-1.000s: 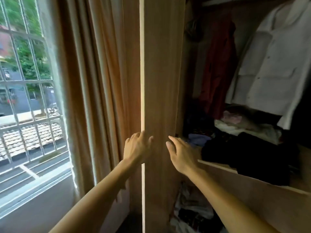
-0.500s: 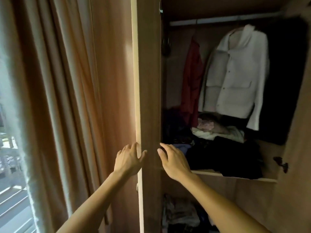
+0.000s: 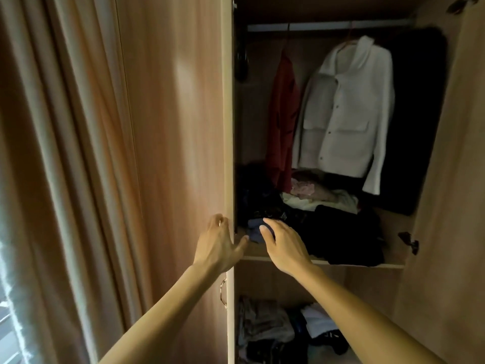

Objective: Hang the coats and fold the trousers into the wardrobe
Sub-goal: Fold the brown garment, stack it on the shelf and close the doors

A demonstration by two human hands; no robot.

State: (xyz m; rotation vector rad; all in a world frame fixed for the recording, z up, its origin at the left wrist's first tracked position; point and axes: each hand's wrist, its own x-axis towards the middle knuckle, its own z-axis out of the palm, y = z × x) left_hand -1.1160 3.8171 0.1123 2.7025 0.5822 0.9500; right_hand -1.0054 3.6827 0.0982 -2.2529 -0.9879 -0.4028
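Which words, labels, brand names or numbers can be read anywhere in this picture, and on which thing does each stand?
None: no text shows on the white jacket, the red garment, the piled clothes or the wardrobe door.

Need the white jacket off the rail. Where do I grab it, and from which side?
Grip the hanger at its neck, just above the collar, coming from the front and lifting up off the rail. The white jacket hangs facing outward with a red garment close on its left, so a sideways reach looks crowded, and pulling the cloth could slide it off.
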